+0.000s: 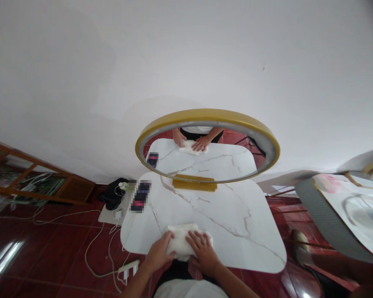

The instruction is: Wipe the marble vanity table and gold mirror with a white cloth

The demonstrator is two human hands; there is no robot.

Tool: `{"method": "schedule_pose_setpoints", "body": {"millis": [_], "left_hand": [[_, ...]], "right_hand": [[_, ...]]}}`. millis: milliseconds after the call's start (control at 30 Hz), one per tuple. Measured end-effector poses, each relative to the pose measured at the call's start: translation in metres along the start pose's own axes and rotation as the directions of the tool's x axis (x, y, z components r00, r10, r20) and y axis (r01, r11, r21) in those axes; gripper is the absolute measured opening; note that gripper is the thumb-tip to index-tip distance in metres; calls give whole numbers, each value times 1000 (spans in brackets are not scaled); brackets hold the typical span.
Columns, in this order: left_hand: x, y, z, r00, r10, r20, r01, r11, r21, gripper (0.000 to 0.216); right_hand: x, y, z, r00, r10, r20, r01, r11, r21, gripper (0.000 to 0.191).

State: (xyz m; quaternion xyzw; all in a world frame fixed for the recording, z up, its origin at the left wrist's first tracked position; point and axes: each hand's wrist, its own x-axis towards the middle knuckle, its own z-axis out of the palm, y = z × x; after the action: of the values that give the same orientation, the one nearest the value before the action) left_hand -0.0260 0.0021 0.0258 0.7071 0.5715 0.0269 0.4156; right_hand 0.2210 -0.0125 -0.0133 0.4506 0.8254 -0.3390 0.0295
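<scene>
Pale shirt fabric (189, 289) lies nearest, just below a marble-patterned counter (251, 252), its smooth white top rounded at the corners and veined grey-brown. At the near edge sits a folded white cloth (180, 243), soft and thick-looking. The left hand (161, 251) has its fingers curled round the cloth's left end; the right hand (204, 253) rests its fingers, spread, across the right part. Toward the back stands a rounded mirror (205, 161), gold-rimmed on a gold base (195, 184), reflecting hands and cloth. Beyond rises a plain white wall (174, 54). Glossy dark-red floor tiles (65, 256) carry a white power strip (129, 266), left of the counter.
</scene>
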Motion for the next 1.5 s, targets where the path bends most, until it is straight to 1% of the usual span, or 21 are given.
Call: {"method": "schedule_pose_setpoints", "body": {"millis": [133,300,433,567,667,800,933,1067,1200,1333,1400,1500], "left_hand": [[17,-4,-8,1000,15,-25,-14,1000,20,46],[50,-11,-22,990,74,-119,-72,997,16,45],[80,-17,-39,976,86,-198,-80,996,37,46],[104,-18,-58,964,116,-240,-93,990,106,47],[115,-16,-64,959,94,-267,-53,986,157,46],[117,-15,-60,945,76,-318,-17,983,183,47],[105,-11,-49,936,84,-341,-29,986,164,47],[84,-1,-29,951,83,-298,-44,990,134,48],[60,14,2,977,80,-199,-60,993,104,48],[42,36,30,989,115,-94,-109,992,71,51],[38,49,39,991,127,-33,-125,990,71,53],[37,67,46,985,156,69,-162,982,97,57]], "right_hand": [[16,0,-9,998,41,-43,-42,999,-29,76],[43,4,-23,984,88,-157,-105,989,-105,71],[72,6,-38,962,132,-238,-176,968,-176,71],[101,9,-55,938,173,-300,-242,947,-211,69],[115,13,-65,927,188,-324,-263,943,-206,67],[118,14,-67,925,185,-331,-261,944,-201,70],[103,12,-56,913,182,-366,-258,951,-170,69],[69,16,-36,907,157,-391,-229,963,-142,68],[22,30,-21,927,114,-357,-172,976,-135,68],[-24,47,-13,948,83,-307,-128,984,-127,67],[-45,55,-11,952,84,-293,-124,985,-118,66],[-73,65,-9,956,92,-278,-124,987,-100,66]]}}
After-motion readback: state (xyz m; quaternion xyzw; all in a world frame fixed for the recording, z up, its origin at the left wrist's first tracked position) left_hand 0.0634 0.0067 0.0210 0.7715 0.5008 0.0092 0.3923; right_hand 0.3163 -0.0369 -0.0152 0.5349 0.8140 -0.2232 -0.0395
